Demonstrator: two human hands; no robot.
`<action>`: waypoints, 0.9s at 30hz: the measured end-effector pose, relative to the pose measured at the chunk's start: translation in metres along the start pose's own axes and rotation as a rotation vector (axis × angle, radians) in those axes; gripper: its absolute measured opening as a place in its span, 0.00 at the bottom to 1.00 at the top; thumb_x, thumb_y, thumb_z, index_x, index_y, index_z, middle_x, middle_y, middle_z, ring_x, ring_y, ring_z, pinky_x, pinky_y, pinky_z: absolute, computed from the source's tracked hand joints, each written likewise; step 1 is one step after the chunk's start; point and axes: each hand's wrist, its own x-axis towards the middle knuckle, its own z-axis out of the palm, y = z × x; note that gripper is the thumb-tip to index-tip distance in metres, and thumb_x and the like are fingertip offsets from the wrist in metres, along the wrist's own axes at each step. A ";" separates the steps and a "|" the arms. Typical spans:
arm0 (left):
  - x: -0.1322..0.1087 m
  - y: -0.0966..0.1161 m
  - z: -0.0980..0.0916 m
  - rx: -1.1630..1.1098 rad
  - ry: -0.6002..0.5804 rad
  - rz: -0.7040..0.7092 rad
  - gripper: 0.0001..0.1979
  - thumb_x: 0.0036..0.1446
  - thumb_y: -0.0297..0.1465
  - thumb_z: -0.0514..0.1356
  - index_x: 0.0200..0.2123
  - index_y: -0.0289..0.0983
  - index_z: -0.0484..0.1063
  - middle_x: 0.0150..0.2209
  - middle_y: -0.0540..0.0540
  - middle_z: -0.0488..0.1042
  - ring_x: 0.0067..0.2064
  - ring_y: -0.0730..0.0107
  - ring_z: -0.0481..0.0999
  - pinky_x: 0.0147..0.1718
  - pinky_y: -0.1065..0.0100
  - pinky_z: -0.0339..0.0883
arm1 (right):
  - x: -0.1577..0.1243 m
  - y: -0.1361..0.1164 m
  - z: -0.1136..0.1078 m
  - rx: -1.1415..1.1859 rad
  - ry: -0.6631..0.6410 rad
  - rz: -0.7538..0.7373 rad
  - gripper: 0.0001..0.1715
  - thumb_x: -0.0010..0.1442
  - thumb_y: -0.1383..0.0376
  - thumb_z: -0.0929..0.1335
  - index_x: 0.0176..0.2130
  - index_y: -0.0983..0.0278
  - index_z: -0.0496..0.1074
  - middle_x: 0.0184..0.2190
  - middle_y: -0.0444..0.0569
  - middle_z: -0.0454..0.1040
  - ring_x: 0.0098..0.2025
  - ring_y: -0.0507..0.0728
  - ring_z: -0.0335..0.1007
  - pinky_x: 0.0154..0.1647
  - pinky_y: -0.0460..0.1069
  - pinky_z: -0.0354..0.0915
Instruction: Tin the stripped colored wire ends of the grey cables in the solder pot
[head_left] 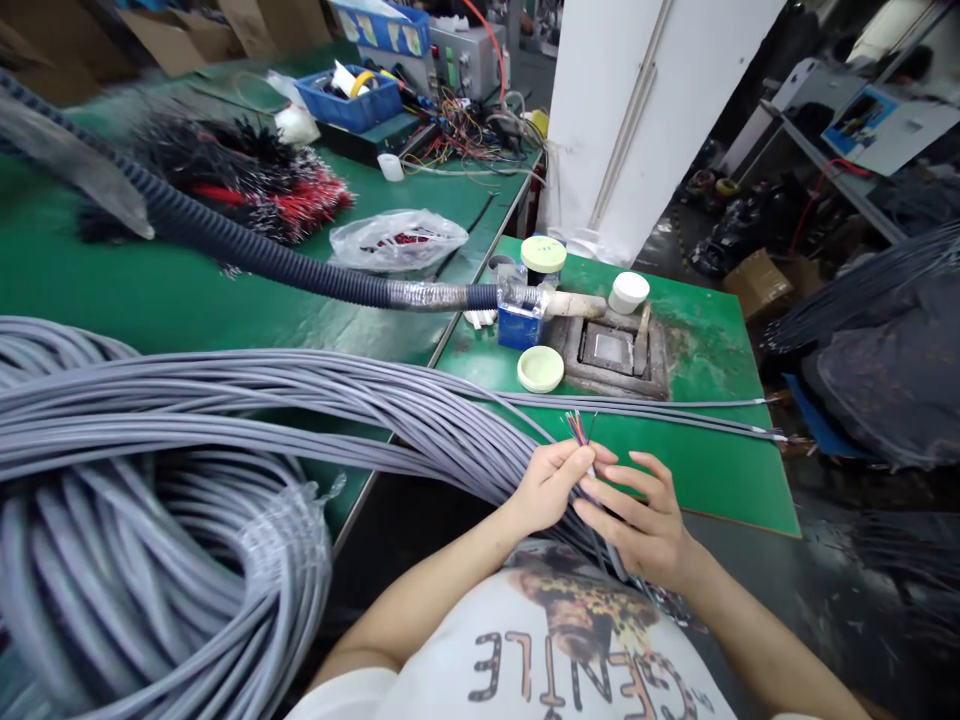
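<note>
My left hand is closed in a pinch around the end of a grey cable. A fan of thin coloured wires, pink, orange and dark among them, sticks up above the fingertips. Close against it on the right, my right hand has its fingers stretched out and spread, their tips at the cable just below the pinch. The fingers cover most of the cable end. A thick bundle of grey cables runs in from the left and passes under my hands.
A coil of grey cable lies at left. Two stripped cables cross the green board. Beyond them are a blackened square pot, round tubs and a ribbed hose. Black and red wire bundles lie farther back.
</note>
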 end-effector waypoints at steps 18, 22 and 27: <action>0.001 -0.005 -0.002 -0.055 -0.027 -0.041 0.22 0.59 0.46 0.57 0.41 0.33 0.79 0.38 0.40 0.80 0.38 0.64 0.77 0.41 0.66 0.69 | 0.002 -0.003 -0.001 0.022 -0.005 0.027 0.20 0.61 0.71 0.63 0.50 0.56 0.73 0.48 0.42 0.78 0.57 0.57 0.63 0.64 0.61 0.54; 0.003 -0.003 -0.004 0.048 -0.059 0.077 0.22 0.61 0.44 0.54 0.44 0.34 0.78 0.43 0.39 0.79 0.46 0.60 0.76 0.50 0.61 0.66 | 0.000 -0.003 -0.002 0.072 0.059 0.072 0.21 0.60 0.71 0.63 0.51 0.57 0.72 0.47 0.46 0.78 0.55 0.57 0.66 0.61 0.61 0.59; 0.005 0.003 -0.003 0.110 -0.131 0.214 0.20 0.62 0.44 0.54 0.43 0.36 0.79 0.53 0.38 0.74 0.56 0.54 0.70 0.57 0.55 0.59 | 0.001 0.000 -0.001 0.406 0.069 0.547 0.10 0.60 0.66 0.66 0.42 0.61 0.75 0.33 0.49 0.78 0.36 0.55 0.73 0.39 0.51 0.69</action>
